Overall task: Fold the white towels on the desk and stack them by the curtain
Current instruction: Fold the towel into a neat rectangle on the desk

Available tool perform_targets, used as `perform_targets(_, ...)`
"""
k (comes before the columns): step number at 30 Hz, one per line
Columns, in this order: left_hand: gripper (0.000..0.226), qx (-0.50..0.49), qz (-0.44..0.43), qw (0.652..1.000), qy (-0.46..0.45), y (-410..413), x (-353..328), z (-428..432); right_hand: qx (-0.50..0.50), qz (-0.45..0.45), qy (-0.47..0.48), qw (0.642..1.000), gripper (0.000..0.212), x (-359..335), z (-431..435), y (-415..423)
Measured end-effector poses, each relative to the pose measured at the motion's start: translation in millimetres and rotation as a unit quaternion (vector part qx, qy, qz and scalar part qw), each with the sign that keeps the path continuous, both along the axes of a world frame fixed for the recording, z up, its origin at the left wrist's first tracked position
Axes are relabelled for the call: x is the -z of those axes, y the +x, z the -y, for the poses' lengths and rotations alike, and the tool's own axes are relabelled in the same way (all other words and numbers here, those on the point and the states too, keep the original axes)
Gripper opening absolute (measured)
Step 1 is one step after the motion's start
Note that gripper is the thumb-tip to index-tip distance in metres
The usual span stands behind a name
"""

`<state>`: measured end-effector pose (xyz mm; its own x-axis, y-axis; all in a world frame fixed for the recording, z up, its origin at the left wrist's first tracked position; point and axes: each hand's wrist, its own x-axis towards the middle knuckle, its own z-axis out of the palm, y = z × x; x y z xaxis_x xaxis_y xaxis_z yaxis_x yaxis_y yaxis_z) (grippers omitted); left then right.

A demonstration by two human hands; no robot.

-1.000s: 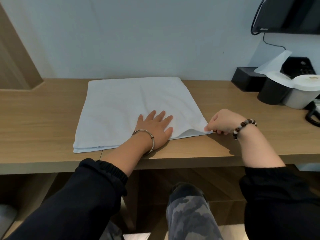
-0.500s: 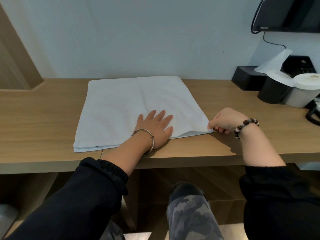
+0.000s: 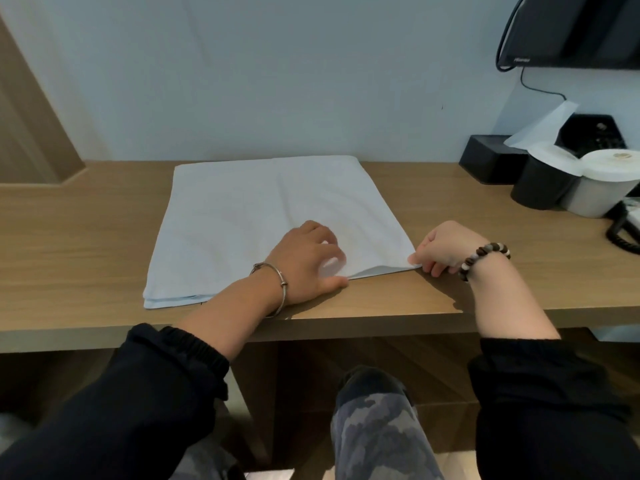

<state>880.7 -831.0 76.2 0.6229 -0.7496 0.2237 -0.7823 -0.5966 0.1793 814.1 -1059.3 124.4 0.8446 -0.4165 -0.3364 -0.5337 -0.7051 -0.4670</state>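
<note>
Head view: the white towel (image 3: pixel 263 216) lies flat on the wooden desk (image 3: pixel 69 230), folded into a rough square, its layered edges showing at the near left corner. The far edge sits close to the pale wall.

The left hand (image 3: pixel 301 261) is on the towel, right at its near edge and towards the right half. Its fingers (image 3: pixel 325 239) are curled over the cloth and blurred, with the thumb lying along the towel's near edge. Whether they grip the fabric or only press on it, I can't tell. A metal bangle (image 3: pixel 273 282) rings that wrist.

At the towel's near right corner is the right hand (image 3: pixel 446 245). Its fingers (image 3: pixel 434 268) are bunched together and pinched on the corner, and the top layer there is lifted slightly off the layer below. A bead bracelet (image 3: pixel 485 258) circles this wrist. Both arms wear black sleeves pushed up the forearms.

Well off to the towel's right, by the wall, stand a black box (image 3: pixel 485 161), a black container (image 3: pixel 540 188) and a white roll (image 3: pixel 606 181), with a loose white sheet (image 3: pixel 543 123) sticking up behind them. Higher up on that side hangs a dark screen (image 3: pixel 571 26). Nearer than the towel and below the desk edge, a camouflage-patterned knee (image 3: pixel 377 420) shows.
</note>
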Motion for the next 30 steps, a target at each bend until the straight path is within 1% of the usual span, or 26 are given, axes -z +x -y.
perform_targets(3, 0.023, 0.013, -0.030, 0.999, -0.014, -4.4, -7.2, -7.2, 0.000, -0.002, 0.016, 1.000, 0.020, -2.3, -0.3, -2.1)
perform_targets(5, 0.018, 0.019, -0.024, 0.999, -0.013, -6.8, -11.7, -9.3, 0.004, -0.001, 0.025, 1.000, 0.021, -3.5, -0.8, -2.3)
perform_targets(14, 0.021, 0.050, 0.089, 0.994, 0.044, -17.5, -16.6, -10.3, 0.024, 0.002, 0.041, 0.999, 0.020, -2.2, -1.1, -0.1)
perform_targets(17, 0.024, 0.043, 0.094, 0.991, 0.086, -18.5, -18.4, -8.9, 0.027, -0.001, 0.043, 0.999, 0.020, -3.2, -0.7, 0.7)
perform_targets(21, 0.032, 0.033, 0.100, 0.989, 0.099, -19.6, -16.5, -9.6, 0.035, -0.008, 0.046, 0.998, 0.021, -4.0, -1.0, 2.2)
perform_targets(27, 0.033, 0.035, 0.081, 0.994, 0.066, -19.5, -11.2, -14.8, 0.059, 0.006, 0.041, 0.997, 0.017, 0.0, -2.0, 3.1)
perform_targets(30, 0.030, 0.029, 0.062, 0.996, 0.054, -18.2, -11.2, -15.2, 0.049, 0.013, 0.025, 0.998, 0.017, 2.5, -3.2, 3.2)
